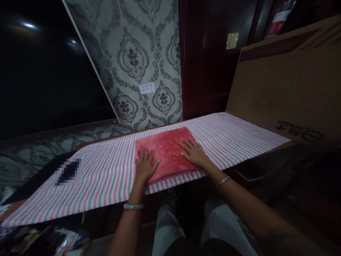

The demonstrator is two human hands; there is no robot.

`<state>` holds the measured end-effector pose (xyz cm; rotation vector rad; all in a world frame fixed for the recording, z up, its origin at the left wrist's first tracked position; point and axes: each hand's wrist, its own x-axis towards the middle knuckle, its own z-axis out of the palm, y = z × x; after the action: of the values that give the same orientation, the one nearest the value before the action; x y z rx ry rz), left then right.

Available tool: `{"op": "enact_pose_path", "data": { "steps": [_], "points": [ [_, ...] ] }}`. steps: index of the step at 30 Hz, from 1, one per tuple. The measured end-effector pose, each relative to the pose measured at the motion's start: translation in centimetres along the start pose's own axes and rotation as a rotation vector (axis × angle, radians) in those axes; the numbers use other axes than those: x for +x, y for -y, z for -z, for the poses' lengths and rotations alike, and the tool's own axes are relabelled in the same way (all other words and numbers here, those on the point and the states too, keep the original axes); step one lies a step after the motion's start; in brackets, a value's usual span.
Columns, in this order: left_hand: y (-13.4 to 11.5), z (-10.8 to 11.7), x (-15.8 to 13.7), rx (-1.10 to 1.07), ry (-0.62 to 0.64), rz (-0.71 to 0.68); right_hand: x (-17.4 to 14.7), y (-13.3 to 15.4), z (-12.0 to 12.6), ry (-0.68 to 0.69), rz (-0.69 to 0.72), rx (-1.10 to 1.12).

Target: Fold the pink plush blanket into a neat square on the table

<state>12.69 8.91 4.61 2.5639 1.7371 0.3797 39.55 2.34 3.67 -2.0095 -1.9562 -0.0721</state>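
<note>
A folded, plush pinkish-red cloth [167,151] lies flat on a striped cloth [106,167] in pink, grey and white. My left hand [145,165] rests on the plush cloth's left part, palm down with fingers spread. On its right part lies my right hand [195,152], also flat with the fingers apart. Neither hand grips the cloth. The plush cloth's front edge runs close to the front edge of the striped cloth.
A large dark screen [50,71] stands at the back left. To the right, a big cardboard box [287,85] leans over the table end, with a bottle [279,19] behind it. A blurred dark item [68,172] lies on the striped cloth's left side. Assorted items [68,241] fill the lower left.
</note>
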Motion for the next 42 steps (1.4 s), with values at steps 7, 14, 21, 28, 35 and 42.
{"op": "enact_pose_path", "data": {
  "steps": [7,14,21,28,35,42],
  "points": [
    [-0.8,0.8,0.0,0.072,0.081,0.056,0.2,-0.2,0.1,0.028,-0.013,-0.003],
    [-0.5,0.6,0.0,0.042,0.072,0.045,0.2,-0.2,-0.1,0.021,-0.013,-0.006],
    [-0.8,0.9,-0.1,0.051,0.08,0.058,0.2,0.2,0.0,0.028,-0.023,-0.038],
    [-0.6,1.6,-0.2,0.094,0.116,0.052,0.5,0.1,0.2,0.041,-0.006,-0.009],
    [-2.9,5.8,3.4,0.165,0.167,-0.015,4.1,1.3,4.4,0.112,-0.088,0.125],
    [-6.4,6.5,12.1,0.161,0.127,0.055,12.3,5.2,6.9,0.161,-0.101,0.117]
  ]
}}
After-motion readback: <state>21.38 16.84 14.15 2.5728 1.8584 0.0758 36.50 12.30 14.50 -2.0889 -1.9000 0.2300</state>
